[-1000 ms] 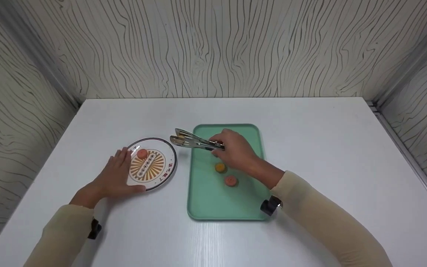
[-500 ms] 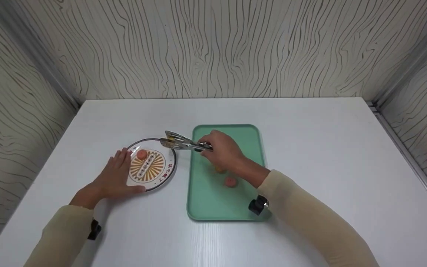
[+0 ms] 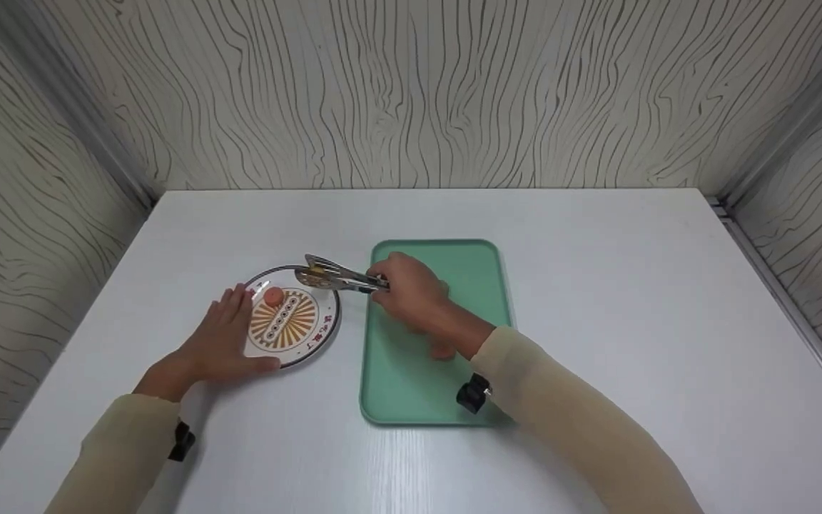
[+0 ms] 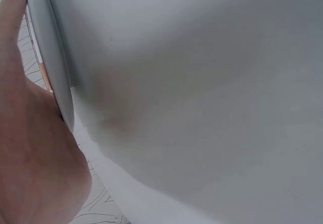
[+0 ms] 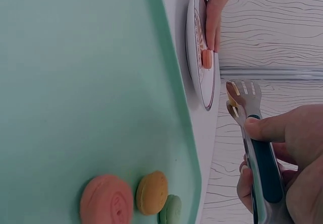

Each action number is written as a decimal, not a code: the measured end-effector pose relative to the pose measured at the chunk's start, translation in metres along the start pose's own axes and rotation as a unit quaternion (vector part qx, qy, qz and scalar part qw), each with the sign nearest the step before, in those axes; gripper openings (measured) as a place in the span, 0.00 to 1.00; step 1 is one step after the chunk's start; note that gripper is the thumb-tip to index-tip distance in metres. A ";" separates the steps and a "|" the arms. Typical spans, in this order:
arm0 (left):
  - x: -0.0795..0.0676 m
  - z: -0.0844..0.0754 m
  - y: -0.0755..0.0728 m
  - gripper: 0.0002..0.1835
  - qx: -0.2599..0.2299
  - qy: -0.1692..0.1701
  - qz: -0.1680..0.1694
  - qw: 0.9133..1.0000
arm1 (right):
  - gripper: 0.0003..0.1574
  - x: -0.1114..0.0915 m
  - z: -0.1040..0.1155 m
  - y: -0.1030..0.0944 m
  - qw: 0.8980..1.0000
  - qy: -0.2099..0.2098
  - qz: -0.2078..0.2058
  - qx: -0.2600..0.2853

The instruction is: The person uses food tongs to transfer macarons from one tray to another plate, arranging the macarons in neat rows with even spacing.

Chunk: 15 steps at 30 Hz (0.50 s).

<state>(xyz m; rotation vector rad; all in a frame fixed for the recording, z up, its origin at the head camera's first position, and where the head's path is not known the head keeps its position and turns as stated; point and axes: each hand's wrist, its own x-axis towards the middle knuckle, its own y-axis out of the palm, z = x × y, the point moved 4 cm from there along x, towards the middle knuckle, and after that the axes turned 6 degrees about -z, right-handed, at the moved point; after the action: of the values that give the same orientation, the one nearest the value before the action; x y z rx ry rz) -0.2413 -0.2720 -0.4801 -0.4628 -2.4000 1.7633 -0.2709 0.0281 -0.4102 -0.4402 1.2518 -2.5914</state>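
Observation:
My right hand grips metal food tongs with dark handle panels. A yellowish macaron is pinched between the tongs' tips, above the far right rim of the white plate. On that plate lies an orange-pink macaron, near the fingers of my left hand. That hand rests along the plate's left rim, fingers extended and thumb at the near rim. The green tray under my right arm bears a pink macaron, an orange-yellow macaron and a green macaron.
The white table extends around the tray and plate. Wood-grain patterned panels stand behind and at both sides. My right forearm covers part of the tray in the head view.
My right hand has moved left with the tongs and macaron, from beside the plate to over its far right rim. My left hand and the plate stay put.

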 end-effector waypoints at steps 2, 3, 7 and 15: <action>0.000 0.000 0.000 0.72 0.003 -0.001 0.002 1.000 | 0.15 0.002 0.004 0.003 1.000 -0.006 0.000 -0.004; 0.000 0.000 0.000 0.72 0.003 -0.002 0.003 1.000 | 0.15 0.003 0.005 0.005 1.000 -0.010 0.000 -0.007; -0.001 -0.002 -0.003 0.72 -0.002 0.002 -0.005 1.000 | 0.16 0.006 0.012 0.013 0.999 -0.022 0.006 -0.027; -0.001 -0.004 -0.005 0.71 -0.004 0.006 -0.008 1.000 | 0.16 0.010 0.017 0.027 0.999 -0.015 0.013 -0.043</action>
<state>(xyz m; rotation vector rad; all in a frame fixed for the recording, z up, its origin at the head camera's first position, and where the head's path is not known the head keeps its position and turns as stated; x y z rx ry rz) -0.2396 -0.2701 -0.4742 -0.4519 -2.3970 1.7390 -0.2717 -0.0032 -0.4198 -0.4744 1.3536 -2.5068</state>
